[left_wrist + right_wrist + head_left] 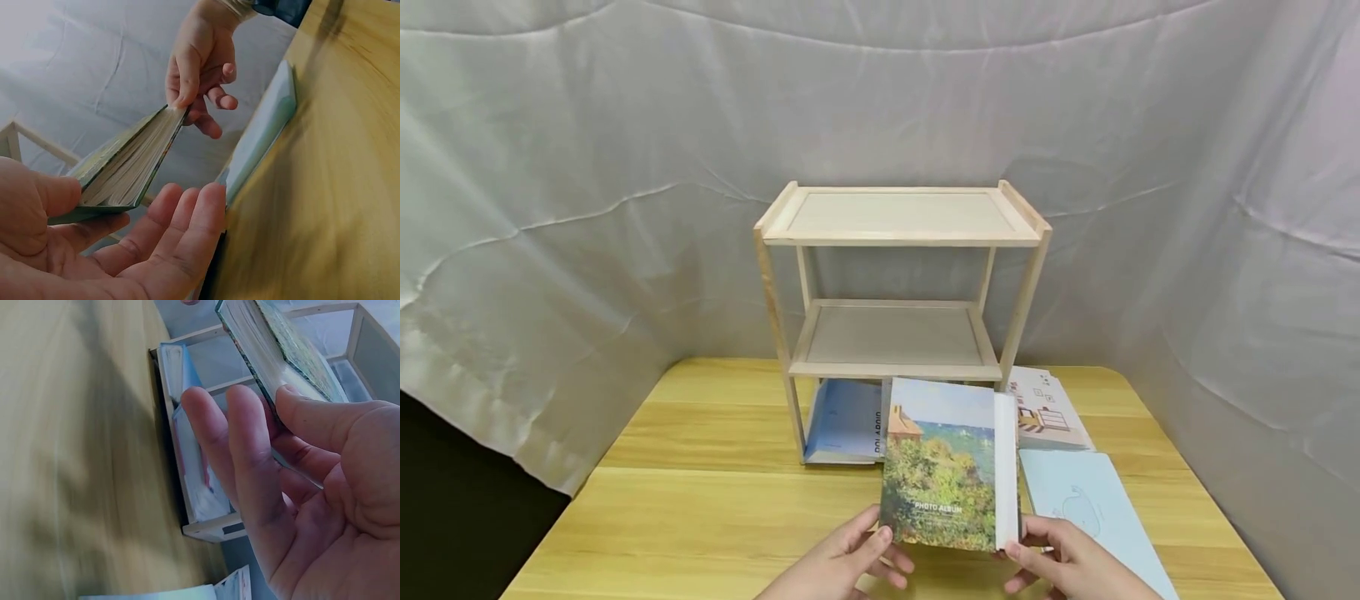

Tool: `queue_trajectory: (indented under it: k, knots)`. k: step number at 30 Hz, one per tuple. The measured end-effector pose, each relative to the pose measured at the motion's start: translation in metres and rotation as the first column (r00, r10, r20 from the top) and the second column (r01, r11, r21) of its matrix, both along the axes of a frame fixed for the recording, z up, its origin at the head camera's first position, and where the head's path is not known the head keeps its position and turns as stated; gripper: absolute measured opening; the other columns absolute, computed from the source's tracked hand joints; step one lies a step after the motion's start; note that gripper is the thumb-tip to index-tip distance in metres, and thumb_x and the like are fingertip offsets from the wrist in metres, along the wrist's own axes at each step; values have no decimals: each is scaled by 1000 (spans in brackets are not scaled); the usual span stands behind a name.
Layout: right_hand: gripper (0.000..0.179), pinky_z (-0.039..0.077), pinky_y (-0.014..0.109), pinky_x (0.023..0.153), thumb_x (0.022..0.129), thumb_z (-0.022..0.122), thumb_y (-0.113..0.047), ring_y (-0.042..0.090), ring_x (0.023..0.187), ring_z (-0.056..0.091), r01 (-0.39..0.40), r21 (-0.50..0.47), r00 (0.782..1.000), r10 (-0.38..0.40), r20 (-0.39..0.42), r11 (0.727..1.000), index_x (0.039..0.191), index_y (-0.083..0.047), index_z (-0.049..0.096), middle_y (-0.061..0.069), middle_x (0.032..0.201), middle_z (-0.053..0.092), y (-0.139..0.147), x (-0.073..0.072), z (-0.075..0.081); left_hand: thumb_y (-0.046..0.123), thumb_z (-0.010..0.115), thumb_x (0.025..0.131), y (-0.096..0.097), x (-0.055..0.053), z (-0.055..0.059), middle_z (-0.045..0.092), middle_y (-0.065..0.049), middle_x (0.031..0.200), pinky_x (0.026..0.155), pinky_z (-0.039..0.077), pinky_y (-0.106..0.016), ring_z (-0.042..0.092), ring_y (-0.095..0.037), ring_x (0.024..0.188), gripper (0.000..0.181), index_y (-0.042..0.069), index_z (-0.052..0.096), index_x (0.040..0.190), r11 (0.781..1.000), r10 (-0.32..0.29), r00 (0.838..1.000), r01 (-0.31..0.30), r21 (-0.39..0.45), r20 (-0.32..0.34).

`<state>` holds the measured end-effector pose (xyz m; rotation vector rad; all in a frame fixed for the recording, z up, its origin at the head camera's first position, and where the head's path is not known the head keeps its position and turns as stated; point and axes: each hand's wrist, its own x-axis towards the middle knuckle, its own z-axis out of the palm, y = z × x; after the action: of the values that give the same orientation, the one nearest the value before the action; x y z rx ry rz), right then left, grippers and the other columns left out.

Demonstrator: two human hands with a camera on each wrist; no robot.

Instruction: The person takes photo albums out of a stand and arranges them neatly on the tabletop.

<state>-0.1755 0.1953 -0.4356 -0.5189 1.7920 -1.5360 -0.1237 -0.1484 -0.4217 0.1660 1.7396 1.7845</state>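
Note:
A thick photo album (938,467) with a painted seaside cover and a white strip down its right side is held tilted up before the shelf. My left hand (850,554) pinches its lower left corner, thumb in front. At the lower right corner, my right hand (1063,560) does the same. The left wrist view shows the album's page edges (128,165) between the two hands, with the other fingers of the left hand (150,250) stretched out below. In the right wrist view, the thumb of my right hand (312,481) lies on the album's edge.
Behind the album stands a pale wooden shelf (895,371) with several tiers. A blue Polaroid book (844,417) is on its bottom tier. To the right lie a white illustrated book (1048,412) and a light blue one (1093,500) on the wooden table (700,517). Grey cloth surrounds the table.

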Motion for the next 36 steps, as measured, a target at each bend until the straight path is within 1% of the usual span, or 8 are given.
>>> queue_trajectory:
  k: [3, 5, 11, 14, 18, 24, 32, 36]
  knots:
    - [34, 47, 22, 51, 109, 42, -22, 24, 94, 75, -10, -26, 999, 11, 31, 1000, 125, 4, 57, 11, 117, 67, 3, 0, -5, 51, 46, 104, 0, 1, -4, 67, -13, 117, 85, 60, -40, 69, -27, 105, 74, 3, 23, 155, 999, -12, 1000, 11, 34, 28]
    - [35, 52, 22, 56, 110, 42, -21, 25, 95, 74, -21, -43, 999, 22, 38, 999, 126, 6, 56, 12, 119, 67, 5, 1, -8, 49, 47, 104, 0, 2, -8, 67, -14, 117, 85, 60, -38, 69, -26, 103, 76, 5, 18, 158, 998, -20, 999, 18, 55, 36]
    - [37, 60, 27, 82, 110, 41, -19, 19, 94, 73, -53, -82, 998, 56, 36, 995, 125, 13, 54, 21, 121, 66, 7, 3, -19, 43, 44, 106, 0, -2, -18, 69, -11, 110, 81, 61, -31, 70, -19, 95, 60, 7, 31, 153, 989, -86, 996, 84, 118, 13]
    - [38, 60, 26, 80, 110, 40, -19, 13, 95, 71, -65, -69, 998, 66, 18, 995, 124, 13, 55, 25, 119, 66, 8, 4, -25, 43, 44, 107, 0, -2, -23, 69, -7, 107, 79, 61, -29, 71, -16, 91, 60, 7, 31, 153, 986, -102, 995, 98, 133, 19]
    - [37, 58, 23, 76, 109, 41, -21, 10, 96, 70, -69, -31, 997, 70, 12, 997, 121, 10, 58, 19, 115, 70, 10, 5, -31, 44, 45, 106, 2, 0, -28, 70, -2, 105, 74, 60, -24, 71, -11, 85, 58, 4, 37, 147, 981, -122, 991, 113, 155, 49]
    - [39, 59, 23, 78, 110, 40, -22, 11, 96, 71, -78, -55, 995, 81, 66, 995, 117, 12, 58, 8, 109, 71, 17, 7, -36, 47, 47, 105, 6, 3, -35, 68, 2, 103, 72, 56, -19, 68, -7, 86, 64, -5, 36, 140, 979, -130, 984, 107, 176, 123]
    - [38, 53, 19, 66, 110, 39, -20, 0, 75, 63, -110, -51, 991, 114, 65, 993, 112, 15, 56, -4, 91, 69, 24, 4, -38, 44, 49, 104, 12, 0, -38, 65, -1, 103, 69, 54, -18, 66, -6, 85, 46, 4, 49, 127, 987, -119, 985, 103, 122, 129]
    - [39, 45, 21, 56, 110, 37, -20, -1, 65, 54, -112, -53, 990, 116, 80, 992, 106, 16, 51, -5, 85, 65, 28, 4, -38, 42, 48, 105, 17, -3, -38, 64, 1, 101, 69, 52, -16, 66, -5, 86, 30, 12, 49, 110, 988, -121, 984, 106, 112, 129]
